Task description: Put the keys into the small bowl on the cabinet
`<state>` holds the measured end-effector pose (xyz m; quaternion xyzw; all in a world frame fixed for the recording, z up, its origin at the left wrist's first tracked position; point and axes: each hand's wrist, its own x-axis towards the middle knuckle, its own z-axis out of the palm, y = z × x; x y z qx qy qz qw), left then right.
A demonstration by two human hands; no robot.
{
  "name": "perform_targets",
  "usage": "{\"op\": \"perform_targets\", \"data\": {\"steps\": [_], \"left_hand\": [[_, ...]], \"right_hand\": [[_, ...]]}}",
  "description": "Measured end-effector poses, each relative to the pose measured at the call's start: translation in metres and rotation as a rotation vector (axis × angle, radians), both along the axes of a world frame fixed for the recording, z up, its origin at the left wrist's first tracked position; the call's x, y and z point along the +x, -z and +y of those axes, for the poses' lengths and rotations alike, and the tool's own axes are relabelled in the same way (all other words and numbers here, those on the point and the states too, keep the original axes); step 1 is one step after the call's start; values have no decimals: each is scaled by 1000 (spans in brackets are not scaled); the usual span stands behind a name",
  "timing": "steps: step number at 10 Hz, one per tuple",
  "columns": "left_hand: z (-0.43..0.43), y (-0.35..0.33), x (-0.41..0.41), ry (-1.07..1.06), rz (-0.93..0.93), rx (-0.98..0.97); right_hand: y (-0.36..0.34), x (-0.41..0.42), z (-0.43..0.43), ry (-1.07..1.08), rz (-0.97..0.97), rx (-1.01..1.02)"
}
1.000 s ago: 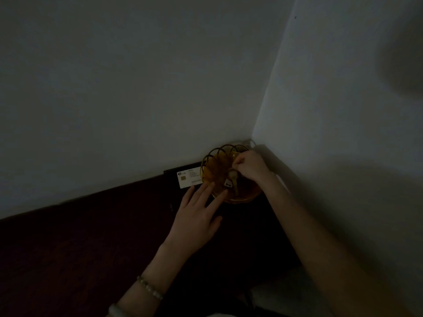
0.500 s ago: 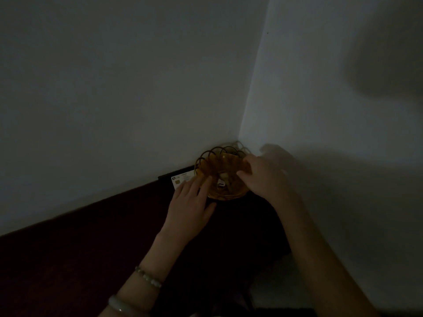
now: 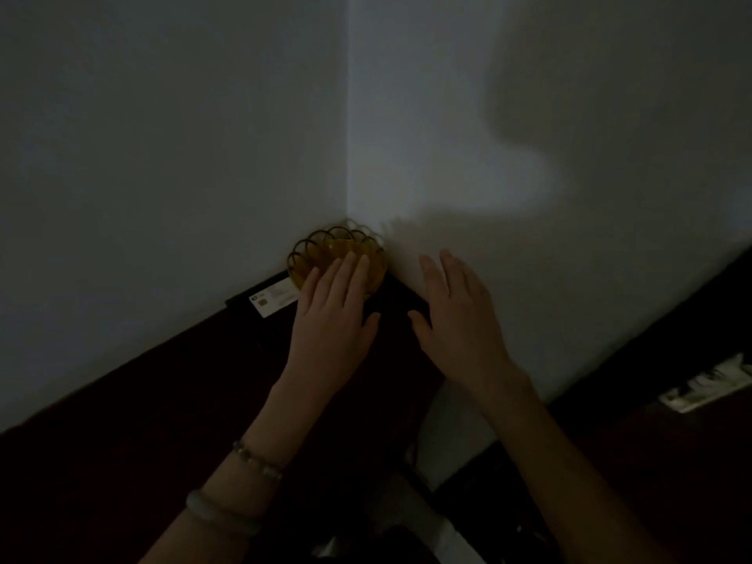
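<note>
A small amber glass bowl [image 3: 321,248] with a scalloped rim stands in the wall corner on the dark cabinet top [image 3: 162,400]. My left hand [image 3: 331,315] lies flat with fingers apart, its fingertips over the bowl's front edge, covering the inside. The keys are hidden from view behind those fingers. My right hand [image 3: 455,315] hovers open to the right of the bowl, empty, palm down, apart from it.
A white card [image 3: 272,300] lies on the cabinet just left of the bowl, against the wall. Walls close in behind and to the right. A pale object [image 3: 708,384] sits low at the right edge. The scene is very dim.
My right hand let go of the keys in the bowl and drew back to the right, now open. My left hand slid forward over the bowl's front.
</note>
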<state>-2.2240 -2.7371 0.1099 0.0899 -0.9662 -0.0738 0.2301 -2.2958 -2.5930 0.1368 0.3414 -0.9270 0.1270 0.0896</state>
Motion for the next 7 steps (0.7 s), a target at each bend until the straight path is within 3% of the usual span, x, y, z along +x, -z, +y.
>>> {"op": "perform_targets", "data": {"steps": [3,7], "left_hand": [[53,6,59,56,35,-38],[105,-10,221,75,36,-38]], "right_hand": [[0,76,53,115,22,-7],[-13,239,123,55,-56,-154]]}}
